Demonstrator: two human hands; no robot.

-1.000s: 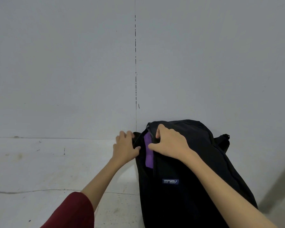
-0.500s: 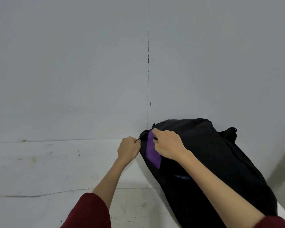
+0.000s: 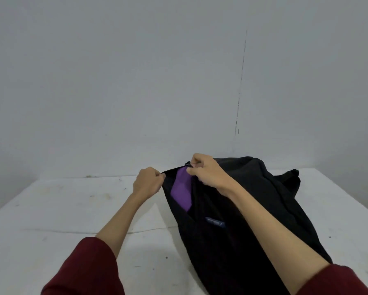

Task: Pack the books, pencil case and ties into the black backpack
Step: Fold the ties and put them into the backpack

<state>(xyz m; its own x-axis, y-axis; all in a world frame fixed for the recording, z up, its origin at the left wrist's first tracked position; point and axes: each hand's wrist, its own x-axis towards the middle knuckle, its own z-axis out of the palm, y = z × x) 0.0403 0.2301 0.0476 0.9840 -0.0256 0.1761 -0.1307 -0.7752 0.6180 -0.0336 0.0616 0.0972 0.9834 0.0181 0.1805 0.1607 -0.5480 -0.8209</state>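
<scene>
The soft black fabric backpack (image 3: 253, 209) lies on the white tabletop (image 3: 72, 209), its opening running toward the person. The left hand (image 3: 148, 184) grips the opening's edge; the right hand (image 3: 206, 173) pinches the zipper's far end, just above a purple item (image 3: 182, 188) inside.

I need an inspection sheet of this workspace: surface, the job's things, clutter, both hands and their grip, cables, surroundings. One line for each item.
Surface: white table, with dark specks, stains and a thin crack line.
Job's things: black backpack lies on the table, its opening partly unzipped; a purple item shows inside. Books, pencil case and ties: none seen outside the bag.
Clutter: nothing seen.
Hands: left hand holds the bag's edge in a closed grip; right hand pinches at the top of the opening, probably the zipper pull, which is hidden.
Cables: nothing seen.
Surroundings: plain grey wall with a vertical dashed seam.
</scene>
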